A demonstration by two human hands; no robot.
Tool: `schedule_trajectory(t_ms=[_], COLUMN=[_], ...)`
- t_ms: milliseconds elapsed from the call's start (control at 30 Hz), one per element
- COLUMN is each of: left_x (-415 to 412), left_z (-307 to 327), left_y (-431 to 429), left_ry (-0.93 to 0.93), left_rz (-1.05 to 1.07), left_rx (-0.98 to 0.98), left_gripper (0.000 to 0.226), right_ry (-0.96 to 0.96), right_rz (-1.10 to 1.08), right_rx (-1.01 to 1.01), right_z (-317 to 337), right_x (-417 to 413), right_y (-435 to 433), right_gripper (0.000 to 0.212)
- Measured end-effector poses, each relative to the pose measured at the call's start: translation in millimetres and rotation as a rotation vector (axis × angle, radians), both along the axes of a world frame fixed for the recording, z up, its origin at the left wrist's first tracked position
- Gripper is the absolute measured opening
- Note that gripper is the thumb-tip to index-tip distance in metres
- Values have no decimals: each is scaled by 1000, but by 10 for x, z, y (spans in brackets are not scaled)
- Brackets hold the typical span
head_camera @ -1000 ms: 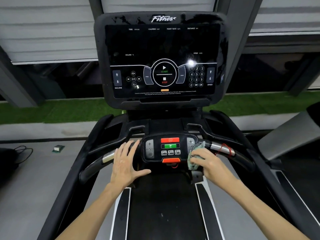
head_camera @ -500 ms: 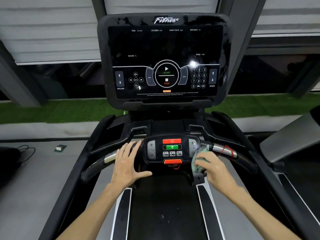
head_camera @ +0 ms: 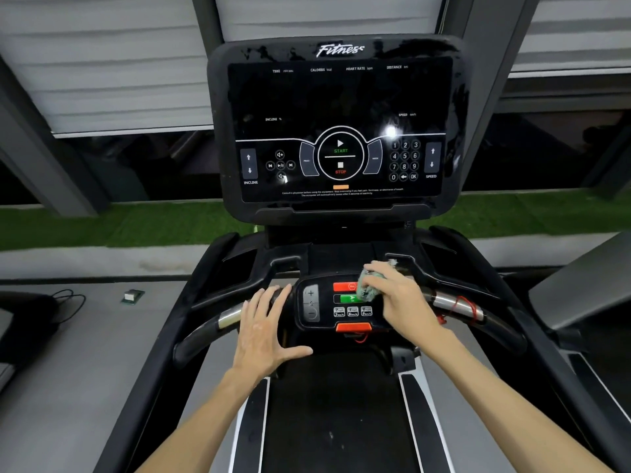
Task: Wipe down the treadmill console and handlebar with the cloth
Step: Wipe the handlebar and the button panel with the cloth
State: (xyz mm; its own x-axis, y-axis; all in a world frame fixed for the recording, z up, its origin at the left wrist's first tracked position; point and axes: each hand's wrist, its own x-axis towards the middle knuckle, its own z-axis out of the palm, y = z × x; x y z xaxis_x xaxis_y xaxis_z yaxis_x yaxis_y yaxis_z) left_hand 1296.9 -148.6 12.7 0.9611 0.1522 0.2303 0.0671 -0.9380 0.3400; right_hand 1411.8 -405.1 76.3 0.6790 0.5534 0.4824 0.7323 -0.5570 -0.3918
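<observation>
Head view of the treadmill. At centre frame the right hand [head_camera: 399,302] grips the bunched green cloth [head_camera: 370,285] and presses it on the upper right part of the panel [head_camera: 317,319], which sits in the middle of the handlebar [head_camera: 205,331]. The cloth covers the right ends of the red button [head_camera: 343,286] and the green button [head_camera: 348,298]. The left hand [head_camera: 266,332] rests on the bar just left of the panel with its fingers straight and spread, holding nothing. The hands are apart, one on each side of the panel. The console [head_camera: 338,97] fills the upper centre, its screen dark with printed keys. Pale blotches show along its top edge, but whether they are dirt or reflections cannot be told. The step in hand appears to be the wiping of the handlebar panel, with its lower rows and left side not yet under the cloth. The next move probably calls for a sweep leftward and downward across the panel face, with pressure light enough not to work the keys. The cloth should also stay off the orange tab [head_camera: 353,327] at the panel's lower edge and the red cord [head_camera: 464,307] looped on the bar at right. The bar grips would then follow, and the left hand would have to lift clear for that side. How far the console itself has been done cannot be judged.
</observation>
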Motion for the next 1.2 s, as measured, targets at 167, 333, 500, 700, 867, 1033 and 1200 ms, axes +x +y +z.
schedule_trajectory(t_ms=[167,333,500,700,867,1033,1200], left_x=[9,0,-4,-11,-40,-50,-67], left_z=[-15,0,23,38,119,141,174], left_y=[18,21,14,24,10,-21,-6], left_ry=[-7,-4,45,31,59,94,164], left_rz=[-11,-5,-1,-17,-20,10,17], left_rx=[-8,-12,23,-13,-11,32,167], left_gripper=[120,120,122,120,123,127,133], right_ry=[38,87,91,20,94,91,26], right_rz=[162,89,58,249,112,97,149], right_rx=[-57,-35,-108,-144,-113,-260,-321], right_z=[114,124,211,224,149,149,146], right_x=[-48,62,-18,-189,23,-9,-172], right_y=[441,-6,174,842,302,530,1001], right_gripper=[56,63,54,58,79,74,68])
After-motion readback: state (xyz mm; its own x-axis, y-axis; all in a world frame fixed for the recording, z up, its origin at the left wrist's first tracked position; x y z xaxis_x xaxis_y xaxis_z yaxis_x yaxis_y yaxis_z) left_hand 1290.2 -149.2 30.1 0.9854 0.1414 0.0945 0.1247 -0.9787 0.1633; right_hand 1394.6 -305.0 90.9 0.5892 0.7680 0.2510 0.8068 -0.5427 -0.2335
